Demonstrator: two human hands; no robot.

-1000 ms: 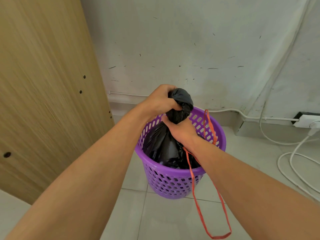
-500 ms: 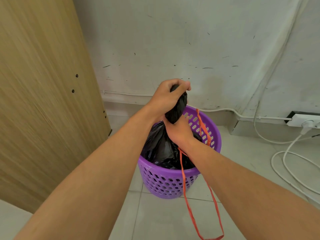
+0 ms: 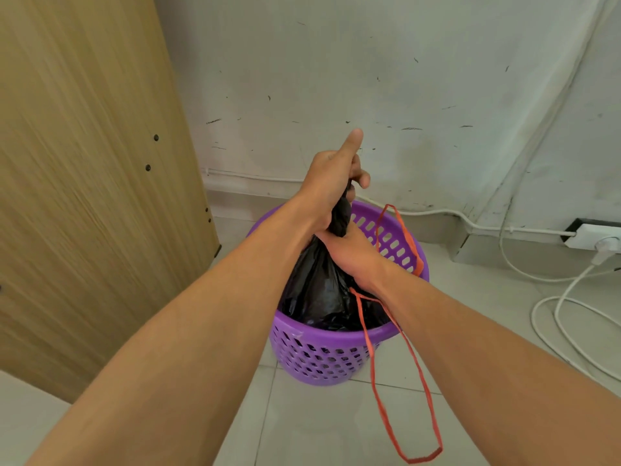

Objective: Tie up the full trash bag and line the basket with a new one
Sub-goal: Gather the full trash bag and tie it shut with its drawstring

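A black trash bag (image 3: 322,290) sits in a purple perforated basket (image 3: 322,358) on the tiled floor. Its top is gathered into a twisted neck above the rim. My left hand (image 3: 331,183) grips the upper end of that neck, with one finger pointing straight up. My right hand (image 3: 353,250) grips the neck just below it. An orange drawstring loop (image 3: 396,381) hangs from the bag past my right wrist, down outside the basket; a second orange loop (image 3: 400,230) lies over the far rim.
A wooden panel (image 3: 87,183) stands close on the left of the basket. The white wall (image 3: 386,79) is right behind it. White cables (image 3: 557,317) lie on the floor at the right, running to a power strip (image 3: 594,237) by the wall.
My left hand has worked up along the bag's neck, hiding the bunched top that showed above it; one finger now points straight up. The view drifted so the basket sits lower.
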